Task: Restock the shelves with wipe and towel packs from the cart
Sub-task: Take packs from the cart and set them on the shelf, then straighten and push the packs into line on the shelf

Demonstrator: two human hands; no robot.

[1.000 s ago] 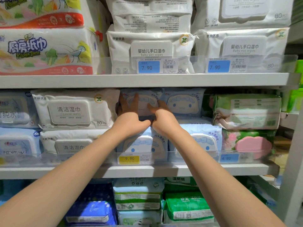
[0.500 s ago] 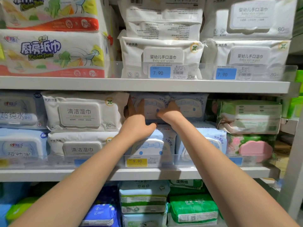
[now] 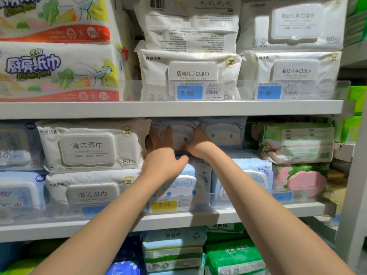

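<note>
The left hand point(image 3: 160, 151) is laid flat against the face of the blue cartoon wipe pack point(image 3: 179, 135). This pack is stood in the upper row of the middle shelf point(image 3: 258, 213), just under the upper shelf point(image 3: 158, 109). The fingers point(image 3: 168, 135) of that hand are held straight and spread, pointing upward, and the thumb is stretched out to the right along the pack's lower edge. The right hand point(image 3: 198, 144) is pressed against the same pack at its right edge, where a second blue cartoon pack point(image 3: 224, 133) is set touching it. The fingers of this hand are kept together and flat, though their tips cannot be made out clearly.

The pressed pack is carried on top of the lower blue packs point(image 3: 186, 185), which are held behind a clear front rail. A yellow price tag point(image 3: 163, 205) marked 9.90 is fixed to that rail. Just to the left, two white cleaning wipes packs point(image 3: 89, 147) are stacked one on the other. To the right, a green pack point(image 3: 297, 143) is laid on a pack with a pink lid point(image 3: 303, 181).

On the upper shelf, kitchen towel packs point(image 3: 55, 70) are stacked at the left and white baby wet wipes packs point(image 3: 190, 74) are ranged beside them, with blue price tags point(image 3: 188, 93) marked 7.90 in front. Below the middle shelf, further green wipe packs point(image 3: 234, 257) are seen.
</note>
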